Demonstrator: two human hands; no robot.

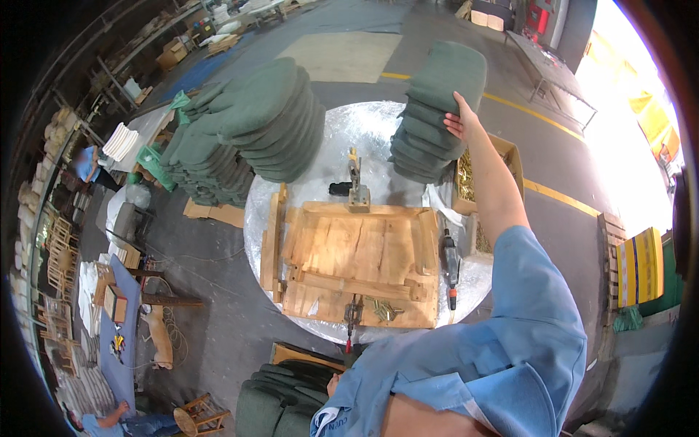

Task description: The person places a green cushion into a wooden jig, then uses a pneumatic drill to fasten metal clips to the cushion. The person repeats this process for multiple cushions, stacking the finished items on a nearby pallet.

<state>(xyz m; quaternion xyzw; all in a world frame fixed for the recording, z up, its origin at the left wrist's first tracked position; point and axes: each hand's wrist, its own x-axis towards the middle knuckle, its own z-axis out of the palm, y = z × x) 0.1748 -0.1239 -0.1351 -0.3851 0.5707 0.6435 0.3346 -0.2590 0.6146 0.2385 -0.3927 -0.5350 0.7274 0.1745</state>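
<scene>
My right arm reaches out to a tall stack of green fabric seat cushions [445, 76] at the far right of a round, film-covered table [349, 124]. At the top cushion's near right edge, my right hand [463, 120] has its thumb on the upper face and its fingers against the side below. Down by my body, a small part of my left hand [333, 384] shows beside another pile of green cushions [280, 397]; my sleeve hides the rest. Between the two piles on the table lies a wooden jig board [357, 244] with raised wooden bars and two toggle clamps [357, 186].
A black power driver [451, 262] lies right of the board, with loose brass-coloured fasteners [384, 309] on its near edge. Behind my right arm is a carton of fasteners [510, 156]. Tall cushion piles [269, 109] stand back left. Two people sit or stand at left.
</scene>
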